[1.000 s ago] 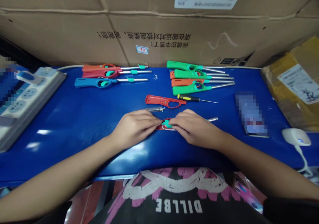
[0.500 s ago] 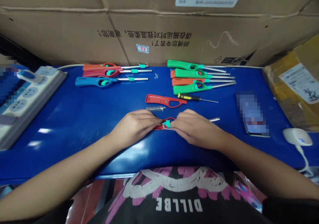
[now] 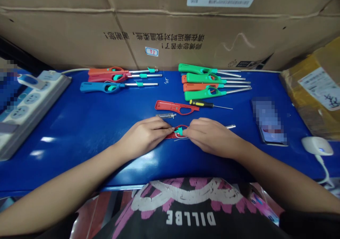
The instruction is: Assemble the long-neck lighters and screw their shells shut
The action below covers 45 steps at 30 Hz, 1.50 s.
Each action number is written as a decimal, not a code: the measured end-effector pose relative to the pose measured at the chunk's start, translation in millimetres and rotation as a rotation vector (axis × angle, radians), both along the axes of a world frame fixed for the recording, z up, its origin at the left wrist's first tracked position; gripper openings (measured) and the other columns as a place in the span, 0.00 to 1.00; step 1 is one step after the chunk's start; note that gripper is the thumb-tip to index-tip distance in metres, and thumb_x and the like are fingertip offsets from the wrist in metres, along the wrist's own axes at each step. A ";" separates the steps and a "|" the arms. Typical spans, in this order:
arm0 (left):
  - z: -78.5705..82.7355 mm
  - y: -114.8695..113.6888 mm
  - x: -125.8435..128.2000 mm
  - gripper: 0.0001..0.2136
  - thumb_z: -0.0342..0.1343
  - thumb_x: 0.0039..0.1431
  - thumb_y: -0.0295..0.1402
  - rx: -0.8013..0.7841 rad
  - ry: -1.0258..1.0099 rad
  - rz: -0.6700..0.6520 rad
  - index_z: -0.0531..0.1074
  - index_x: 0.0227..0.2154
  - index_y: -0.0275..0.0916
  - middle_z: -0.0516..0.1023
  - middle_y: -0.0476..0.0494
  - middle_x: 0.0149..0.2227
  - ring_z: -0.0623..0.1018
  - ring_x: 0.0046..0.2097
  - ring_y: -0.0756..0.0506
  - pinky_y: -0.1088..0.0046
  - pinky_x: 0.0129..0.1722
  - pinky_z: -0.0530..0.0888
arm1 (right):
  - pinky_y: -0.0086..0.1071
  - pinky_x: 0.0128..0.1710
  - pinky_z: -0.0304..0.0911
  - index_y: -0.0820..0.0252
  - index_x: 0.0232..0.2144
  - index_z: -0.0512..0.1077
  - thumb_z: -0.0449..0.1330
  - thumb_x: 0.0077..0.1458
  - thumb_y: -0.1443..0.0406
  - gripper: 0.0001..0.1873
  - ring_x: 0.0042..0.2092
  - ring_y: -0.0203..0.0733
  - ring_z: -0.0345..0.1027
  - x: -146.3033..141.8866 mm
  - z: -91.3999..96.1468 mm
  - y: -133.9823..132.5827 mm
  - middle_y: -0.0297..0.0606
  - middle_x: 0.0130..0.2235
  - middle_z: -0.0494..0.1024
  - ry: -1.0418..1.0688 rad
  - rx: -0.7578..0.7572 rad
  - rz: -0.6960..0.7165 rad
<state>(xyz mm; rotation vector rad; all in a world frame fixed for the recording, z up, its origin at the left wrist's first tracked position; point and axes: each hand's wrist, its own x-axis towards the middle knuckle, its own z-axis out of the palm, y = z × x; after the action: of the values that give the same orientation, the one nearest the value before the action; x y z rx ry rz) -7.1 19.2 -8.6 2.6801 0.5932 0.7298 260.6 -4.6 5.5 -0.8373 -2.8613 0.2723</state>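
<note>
My left hand [image 3: 147, 134] and my right hand [image 3: 208, 137] are both closed, fingertips on an opened red gas lighter [image 3: 170, 136] lying on the blue tabletop. Between them shows its green trigger [image 3: 180, 131], with thin white wires looping below. The lighter's metal tube [image 3: 231, 126] sticks out past my right hand; the rest of the lighter is covered by my fingers. Just beyond lie a small silvery canister [image 3: 166, 116], partly behind my left hand, and a loose red shell half [image 3: 167, 106]. A black and yellow screwdriver [image 3: 203, 104] rests against that shell's right end.
At the back right lie several green and orange lighters [image 3: 202, 94]; back left, red, orange and blue lighters [image 3: 99, 87]. A power strip [image 3: 34, 106] stands left. A phone [image 3: 269, 125], a white device [image 3: 316, 146] and a taped carton [image 3: 316, 86] are right. Cardboard [image 3: 159, 22] walls the back.
The lighter with its green trigger and tube has shifted slightly to the right. More of the wires now shows below the trigger. Both hands stay on the lighter.
</note>
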 end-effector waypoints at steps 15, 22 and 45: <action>-10.1 -3.9 6.7 0.06 0.59 0.65 0.26 -0.056 -0.176 0.070 0.80 0.42 0.35 0.84 0.40 0.39 0.82 0.41 0.46 0.67 0.43 0.80 | 0.36 0.40 0.58 0.62 0.45 0.74 0.49 0.69 0.70 0.13 0.38 0.43 0.64 3.6 3.3 1.8 0.41 0.37 0.76 -0.024 -0.016 0.022; -11.8 -2.9 6.3 0.08 0.56 0.67 0.27 0.022 -0.139 0.039 0.79 0.45 0.36 0.84 0.40 0.40 0.82 0.41 0.46 0.66 0.43 0.81 | 0.36 0.41 0.57 0.61 0.43 0.74 0.49 0.69 0.69 0.13 0.38 0.43 0.64 6.0 6.3 2.2 0.41 0.36 0.76 -0.017 -0.006 0.025; -14.4 -1.1 6.8 0.11 0.55 0.68 0.27 0.018 -0.102 0.017 0.76 0.50 0.33 0.83 0.38 0.42 0.80 0.42 0.45 0.65 0.44 0.80 | 0.37 0.42 0.58 0.62 0.43 0.74 0.50 0.69 0.70 0.12 0.40 0.45 0.64 8.8 5.7 2.6 0.40 0.37 0.77 -0.032 0.009 0.033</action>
<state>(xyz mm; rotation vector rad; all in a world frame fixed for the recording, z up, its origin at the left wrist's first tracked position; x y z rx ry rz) -0.3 18.0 -23.0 2.6381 0.5869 0.8746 269.4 -2.0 11.2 -0.7999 -2.9062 0.2520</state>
